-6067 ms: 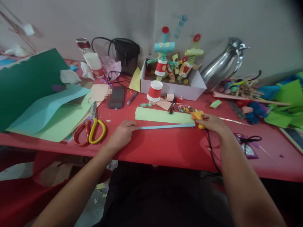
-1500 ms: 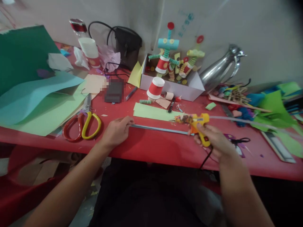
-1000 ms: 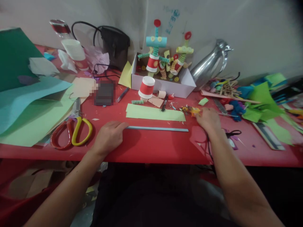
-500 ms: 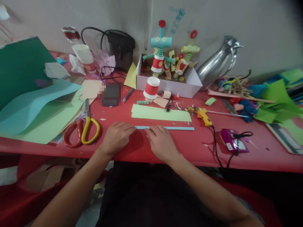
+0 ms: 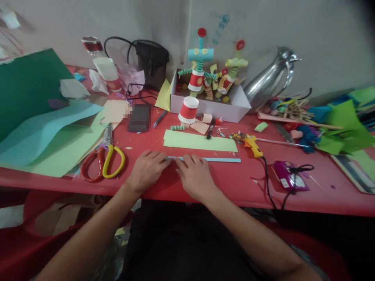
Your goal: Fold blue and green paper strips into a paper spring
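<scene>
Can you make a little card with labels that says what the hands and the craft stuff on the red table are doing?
Left hand: fingertips on the blue strip's left end
Right hand: fingertips on it too, beside the left hand
Green strip: flat, just behind the blue strip
Glue gun: lying right of both strips, untouched
Scissors: left of the hands
Table: red

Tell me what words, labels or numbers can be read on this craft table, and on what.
No text here can be read.
Blue marks on the wall: too blurred to read.
Red paper cup: any print is too small to tell.
White label on the purple device: too small to read.
</scene>
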{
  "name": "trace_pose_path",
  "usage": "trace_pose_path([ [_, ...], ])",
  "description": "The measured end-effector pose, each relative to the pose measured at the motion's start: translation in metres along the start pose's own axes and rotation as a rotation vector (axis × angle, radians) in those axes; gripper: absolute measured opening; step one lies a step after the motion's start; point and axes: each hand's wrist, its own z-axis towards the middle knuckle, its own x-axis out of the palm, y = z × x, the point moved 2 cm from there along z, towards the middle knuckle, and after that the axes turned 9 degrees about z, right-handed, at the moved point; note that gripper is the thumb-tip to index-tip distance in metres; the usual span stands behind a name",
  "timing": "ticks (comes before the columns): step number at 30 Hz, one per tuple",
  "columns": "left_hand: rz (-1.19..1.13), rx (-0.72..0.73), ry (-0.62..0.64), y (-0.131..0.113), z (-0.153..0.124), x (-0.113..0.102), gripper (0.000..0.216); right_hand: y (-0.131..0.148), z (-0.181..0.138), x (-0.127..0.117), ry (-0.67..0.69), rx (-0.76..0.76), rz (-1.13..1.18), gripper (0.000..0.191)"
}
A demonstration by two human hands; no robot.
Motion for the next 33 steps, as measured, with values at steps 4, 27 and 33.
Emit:
trace_pose_path([
  [4, -0.011, -0.024, 0.01, 0.0, 0.001, -0.001, 0.033, -0.006, -0.003, -0.005, -0.001, 0.01, 0.038, 0.039],
  [27, -0.069, -0.178, 0.01, -0.028, 0.054, -0.008, 0.017, -0.082, 0.003, -0.014, -0.067, 0.167, 0.309, 0.012],
  [33, 0.019, 0.054, 0.004, -0.042, 0.048, -0.006, 0.024, -0.067, -0.016, -0.009, -0.144, -0.046, 0.02, 0.023],
])
